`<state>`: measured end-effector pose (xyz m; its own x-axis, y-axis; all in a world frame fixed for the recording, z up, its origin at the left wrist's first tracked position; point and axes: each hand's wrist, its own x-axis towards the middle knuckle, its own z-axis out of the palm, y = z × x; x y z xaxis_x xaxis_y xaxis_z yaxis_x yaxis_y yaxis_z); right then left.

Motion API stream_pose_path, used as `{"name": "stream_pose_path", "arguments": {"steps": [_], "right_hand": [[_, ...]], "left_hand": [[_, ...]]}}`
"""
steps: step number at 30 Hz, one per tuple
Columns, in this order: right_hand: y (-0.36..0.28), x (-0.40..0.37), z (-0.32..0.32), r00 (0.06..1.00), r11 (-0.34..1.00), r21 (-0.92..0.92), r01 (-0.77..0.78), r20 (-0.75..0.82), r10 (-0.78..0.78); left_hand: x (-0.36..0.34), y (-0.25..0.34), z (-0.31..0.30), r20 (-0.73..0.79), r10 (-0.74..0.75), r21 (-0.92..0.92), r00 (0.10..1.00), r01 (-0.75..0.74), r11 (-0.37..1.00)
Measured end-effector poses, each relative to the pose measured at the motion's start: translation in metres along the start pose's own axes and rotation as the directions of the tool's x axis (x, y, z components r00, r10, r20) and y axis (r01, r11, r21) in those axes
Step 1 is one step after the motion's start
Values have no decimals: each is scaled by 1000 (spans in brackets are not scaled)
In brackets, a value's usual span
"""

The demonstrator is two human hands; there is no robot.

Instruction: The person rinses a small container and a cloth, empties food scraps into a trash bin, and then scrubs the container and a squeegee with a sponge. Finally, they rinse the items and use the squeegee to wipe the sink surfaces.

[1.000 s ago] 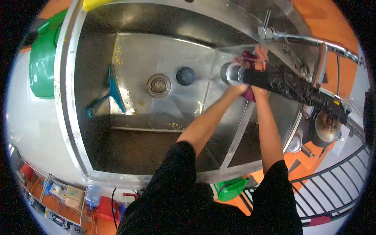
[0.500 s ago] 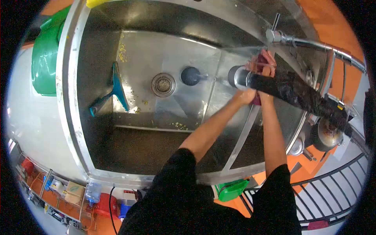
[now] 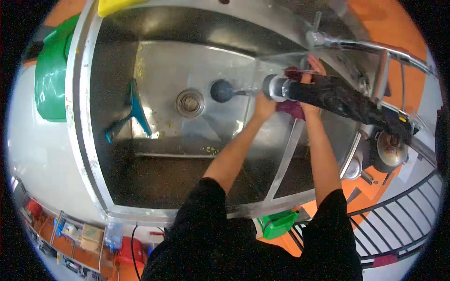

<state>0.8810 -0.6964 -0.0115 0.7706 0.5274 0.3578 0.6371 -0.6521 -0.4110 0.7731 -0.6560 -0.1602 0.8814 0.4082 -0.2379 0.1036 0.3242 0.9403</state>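
A maroon cloth (image 3: 291, 110) hangs between my hands above the sink divider, partly covered by the sprayer. My left hand (image 3: 265, 106) is at the cloth's left side; the silver sprayer head (image 3: 276, 88) hides its fingers. On the other side, my right hand (image 3: 316, 66) has its fingers stretched out beside the cloth, with the black-wrapped hose (image 3: 323, 97) crossing in front of it. Whether its palm presses the cloth is hidden. Left of the sprayer, a dark round-headed utensil (image 3: 221, 91) with a thin handle lies in the basin.
Beside the round drain (image 3: 190, 103) in the steel sink (image 3: 164, 58), a teal squeegee (image 3: 136, 110) leans at the left wall. Yellow food bits (image 3: 209, 150) lie on the basin floor. A metal faucet pipe (image 3: 358, 45) crosses the upper right; a green bin (image 3: 52, 70) stands left.
My left hand has moved left, away from my right hand, and more of the maroon cloth shows between them. The whole view has shifted slightly.
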Motion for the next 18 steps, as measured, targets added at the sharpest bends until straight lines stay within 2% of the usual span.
{"name": "stream_pose_path", "arguments": {"steps": [1,2,3,4,5,6,7,8,9,10,11,12,13,14,16,17,18], "right_hand": [[-3,5,1,999,993,-119,15,-44,-20],[-7,3,0,996,972,-236,10,-82,-30],[-2,1,3,984,984,-170,52,-159,-80],[-2,-3,5,980,983,-181,30,-187,-64],[-3,-5,6,989,995,-91,-38,-145,25],[-1,-9,5,989,994,-3,-112,-100,111],[9,-19,11,991,964,-247,-98,-113,72],[13,-23,14,993,875,-476,-85,-112,36],[-7,-20,1,987,926,-359,-115,-146,66],[-33,-23,-10,980,963,-233,-136,-174,97],[-49,-30,-9,930,917,-178,-357,-160,331],[-53,-36,-12,922,913,-172,-369,-191,337],[-56,-41,-16,944,951,-95,-293,-189,272],[-57,-46,-18,959,977,-17,-214,-193,207],[-47,-47,-14,942,968,45,-249,-223,252],[-38,-44,-6,855,832,406,-379,-191,482],[-38,-39,-9,745,561,706,-432,-71,664]], "left_hand": [[8,-17,-7,13,68,81,998,-69,994],[3,13,-23,79,-72,-45,994,76,996],[-1,47,-46,388,-552,-337,738,671,661],[-4,44,-55,406,-549,-307,731,674,672],[1,32,-59,583,-459,-536,671,742,403],[2,32,-57,721,-314,-636,617,770,54],[0,46,-55,744,-310,-602,592,795,75],[1,64,-53,722,-204,-654,661,749,110],[4,84,-48,688,-90,-708,720,693,136],[4,108,-38,708,-81,-685,701,711,161],[1,138,-22,406,-185,-658,895,426,620],[-2,168,-12,52,-77,-360,996,90,929],[-10,195,-9,72,72,-29,995,-70,997],[-12,203,-5,97,83,-16,992,-82,997],[-12,213,7,176,197,225,965,-234,946],[-9,218,12,174,238,71,956,-253,965],[-7,225,17,195,246,72,949,-264,962]]}}
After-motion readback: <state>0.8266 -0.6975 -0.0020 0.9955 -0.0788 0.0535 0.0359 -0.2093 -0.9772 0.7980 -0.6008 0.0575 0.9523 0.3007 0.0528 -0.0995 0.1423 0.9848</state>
